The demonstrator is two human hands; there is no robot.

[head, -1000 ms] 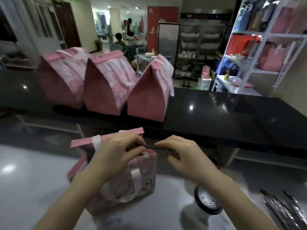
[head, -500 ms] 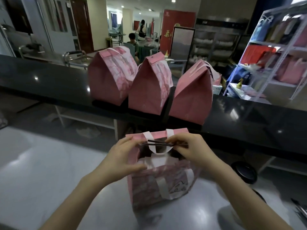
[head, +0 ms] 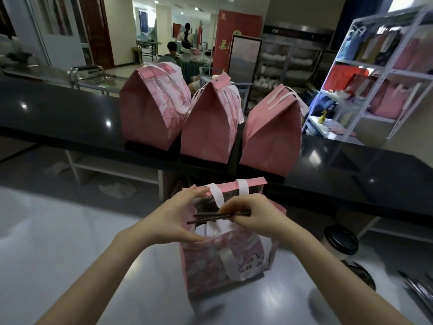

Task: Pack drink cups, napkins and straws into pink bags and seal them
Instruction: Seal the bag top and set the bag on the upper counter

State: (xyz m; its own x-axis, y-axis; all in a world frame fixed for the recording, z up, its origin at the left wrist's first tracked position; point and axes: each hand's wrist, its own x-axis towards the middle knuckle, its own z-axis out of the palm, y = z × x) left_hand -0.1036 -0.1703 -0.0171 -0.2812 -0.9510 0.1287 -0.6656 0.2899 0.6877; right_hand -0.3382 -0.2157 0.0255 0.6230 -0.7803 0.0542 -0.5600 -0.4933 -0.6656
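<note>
An open pink bag [head: 225, 261] with white handles stands on the grey table in front of me. My right hand [head: 255, 214] pinches dark straws [head: 210, 218] and holds them level across the bag's mouth. My left hand [head: 180, 214] grips the bag's left rim, thumb on the near wall and fingers on the far flap. Something white shows inside the bag; the rest of its contents is hidden. Three sealed pink bags [head: 208, 127] stand in a row on the black counter [head: 351, 170] behind.
A cup with a black lid [head: 341, 240] stands to the right of the bag, and a second lid [head: 358, 275] sits nearer to me. More dark straws [head: 419, 292] lie at the right edge. White shelving [head: 384, 73] with bags is at the far right. People sit in the background.
The view swung left, so the bag now sits centred. My right hand brought the straws from beside the bag to over its open mouth. My left hand stayed on the rim.
</note>
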